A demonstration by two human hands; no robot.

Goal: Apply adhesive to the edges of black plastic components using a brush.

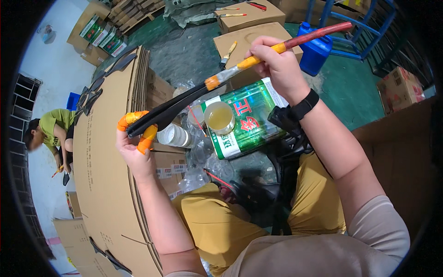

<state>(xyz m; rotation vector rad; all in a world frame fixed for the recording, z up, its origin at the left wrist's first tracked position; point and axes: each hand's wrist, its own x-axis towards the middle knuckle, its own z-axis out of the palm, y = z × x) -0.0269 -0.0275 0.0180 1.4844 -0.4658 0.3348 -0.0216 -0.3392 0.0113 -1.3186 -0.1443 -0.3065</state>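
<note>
My left hand (138, 157), its thumb and a finger wrapped in orange coverings, pinches one end of a long, dark, curved flat piece (175, 111) whose exact kind I cannot make out. In my right hand (284, 71) is a paintbrush (318, 34) with a red and yellow handle, gripped near its ferrule. The brush's orange-brown tip meets the far end of the dark piece. Below them, a clear cup (219, 117) of yellowish liquid stands on a green and white metal tin (253, 111). White stacked cups (174, 135) lie left of the tin.
Flat cardboard (108, 161) is stacked at my left, with dark pieces along its far edge. Another brush (228, 54) lies on a carton (226, 42) ahead. A blue jug (315, 51) stands ahead right. Over at the far left, a person in green (54, 127) crouches, also holding a brush.
</note>
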